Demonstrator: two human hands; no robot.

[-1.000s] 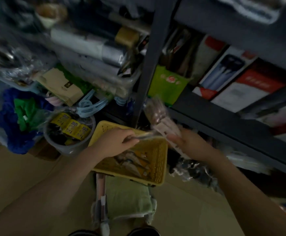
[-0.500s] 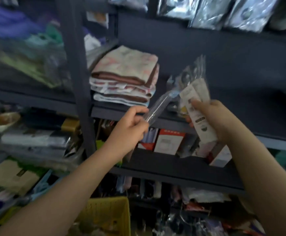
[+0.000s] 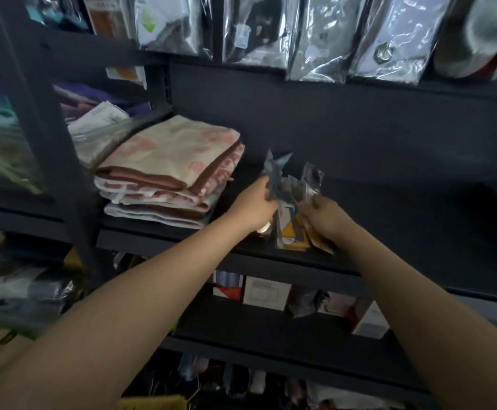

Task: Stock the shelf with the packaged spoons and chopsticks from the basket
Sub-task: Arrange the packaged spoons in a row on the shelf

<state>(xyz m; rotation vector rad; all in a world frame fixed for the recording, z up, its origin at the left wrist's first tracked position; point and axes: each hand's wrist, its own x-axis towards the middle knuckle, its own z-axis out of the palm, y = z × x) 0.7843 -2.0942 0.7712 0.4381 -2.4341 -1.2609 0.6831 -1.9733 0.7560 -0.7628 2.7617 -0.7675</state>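
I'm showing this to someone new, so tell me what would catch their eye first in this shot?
First, the two hands meeting mid-frame: the left hand and right hand both hold a bunch of clear utensil packets standing on the dark shelf. Just left of them sits a stack of folded pink and cream towels. Above, a row of shiny plastic-wrapped goods hangs along the top.

Two bare arms, nothing worn on them

The left forearm and right forearm are both uncovered as far as the bottom edge of the view: no sleeve, cuff, watch or bracelet is visible. The left hand and right hand are ungloved, no rings visible from here; fingernails are too blurred to make out.
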